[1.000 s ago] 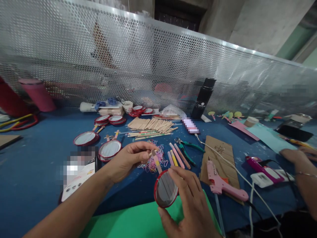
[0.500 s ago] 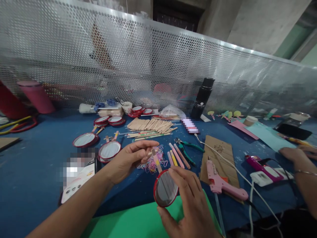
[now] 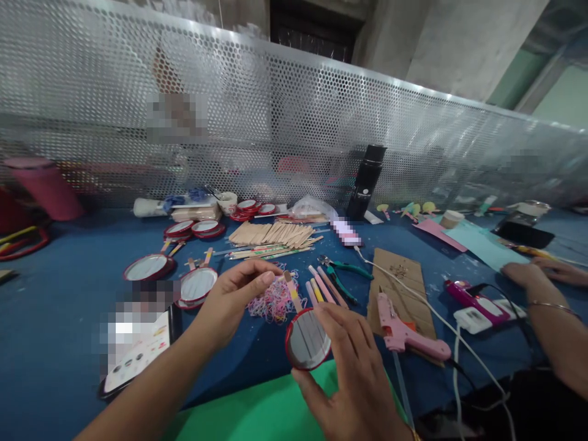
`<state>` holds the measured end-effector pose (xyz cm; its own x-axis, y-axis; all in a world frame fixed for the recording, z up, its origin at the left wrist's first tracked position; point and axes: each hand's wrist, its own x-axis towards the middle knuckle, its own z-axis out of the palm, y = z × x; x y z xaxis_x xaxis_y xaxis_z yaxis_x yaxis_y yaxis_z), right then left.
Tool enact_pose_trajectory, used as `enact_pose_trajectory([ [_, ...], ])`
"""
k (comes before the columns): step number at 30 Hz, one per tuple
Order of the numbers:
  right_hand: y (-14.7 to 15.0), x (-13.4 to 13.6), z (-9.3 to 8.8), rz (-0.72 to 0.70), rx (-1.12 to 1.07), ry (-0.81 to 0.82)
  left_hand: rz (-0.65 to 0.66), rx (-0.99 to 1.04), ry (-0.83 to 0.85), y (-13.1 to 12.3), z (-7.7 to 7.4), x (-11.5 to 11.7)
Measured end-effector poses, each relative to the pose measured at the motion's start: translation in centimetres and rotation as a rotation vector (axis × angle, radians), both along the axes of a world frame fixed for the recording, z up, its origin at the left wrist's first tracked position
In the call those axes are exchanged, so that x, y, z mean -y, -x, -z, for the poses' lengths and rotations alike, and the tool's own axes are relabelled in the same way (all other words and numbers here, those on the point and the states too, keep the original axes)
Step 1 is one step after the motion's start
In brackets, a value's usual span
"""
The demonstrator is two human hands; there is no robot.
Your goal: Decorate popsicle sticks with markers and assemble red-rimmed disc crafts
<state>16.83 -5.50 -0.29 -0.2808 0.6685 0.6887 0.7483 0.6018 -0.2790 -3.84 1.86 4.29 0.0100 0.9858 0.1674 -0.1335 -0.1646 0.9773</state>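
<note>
At far left, a pink tumbler [image 3: 48, 191] is standing by the perforated metal screen [image 3: 321, 110], hiding whatever it is holding. Next, slim dark items [image 3: 212, 193] are leaning near a patterned cup [image 3: 228, 204]; whether they are sitting inside, I cannot tell. The left hand [image 3: 234, 300] is hovering with thumb and forefinger lying close together; I cannot tell whether they are pinching anything. Just beside them, the wooden-stick handle [image 3: 294, 295] of a round, red-rimmed hand mirror [image 3: 307, 343] is pointing away, the mirror hanging between both hands. The right hand [image 3: 351, 361] is pinching its rim between thumb and fingers. The step in hand seems to be steadying the mirror for fingerwork near the handle's tip; the next move is probably calling for a firm rim grip. Beyond, a black bottle [image 3: 366, 184] is standing capped, and a paper cup [image 3: 452, 219] is resting near a blue paper sheet [image 3: 487, 244], neither showing its contents.
</note>
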Motion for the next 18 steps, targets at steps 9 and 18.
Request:
enact_pose_trajectory([
  [9,0.0,0.14,-0.01,0.003,0.0,0.008,0.015,-0.015,-0.022,0.07,0.27,-0.08],
  [18,0.47,0.03,0.22,0.031,0.008,-0.007,-0.056,-0.225,-0.14,-0.18,0.05,0.35],
])
